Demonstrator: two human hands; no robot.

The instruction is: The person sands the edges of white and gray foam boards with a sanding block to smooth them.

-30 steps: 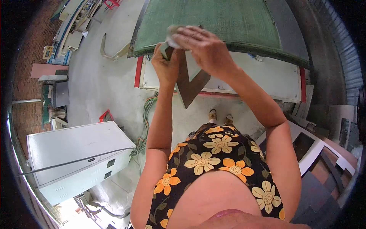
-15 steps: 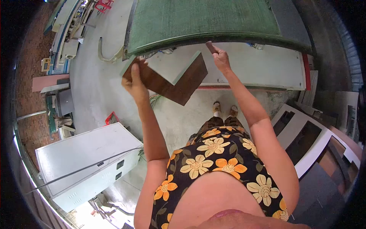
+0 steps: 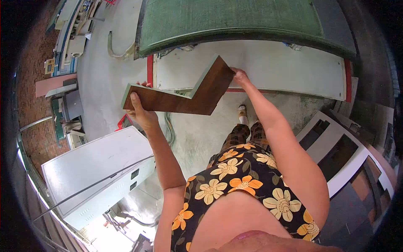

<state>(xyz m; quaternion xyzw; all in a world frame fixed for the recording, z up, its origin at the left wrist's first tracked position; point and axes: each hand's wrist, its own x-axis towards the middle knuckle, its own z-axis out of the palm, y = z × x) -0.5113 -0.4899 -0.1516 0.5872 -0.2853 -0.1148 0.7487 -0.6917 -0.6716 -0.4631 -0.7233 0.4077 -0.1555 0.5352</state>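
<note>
An L-shaped board [image 3: 197,97] with a dark brown wood-grain face and pale green edges is held up in the air in front of me. My left hand [image 3: 142,112] grips its left end, with the thumb on the brown face and the fingers behind. At the board's upper right corner is my right hand [image 3: 240,77], its fingers against the edge and partly hidden behind it. Both hands are closed on the board.
Beyond the board stands a machine with a green top [image 3: 226,21] and a white side panel [image 3: 260,63]. A white cabinet [image 3: 100,164] is at the lower left. White panels with cutouts [image 3: 331,147] lie at the right. Hoses [image 3: 170,128] run along the floor.
The board has turned, its left end now lower. My left hand has moved down and left with it. My right hand, which was apart from the board, now holds its right end.
</note>
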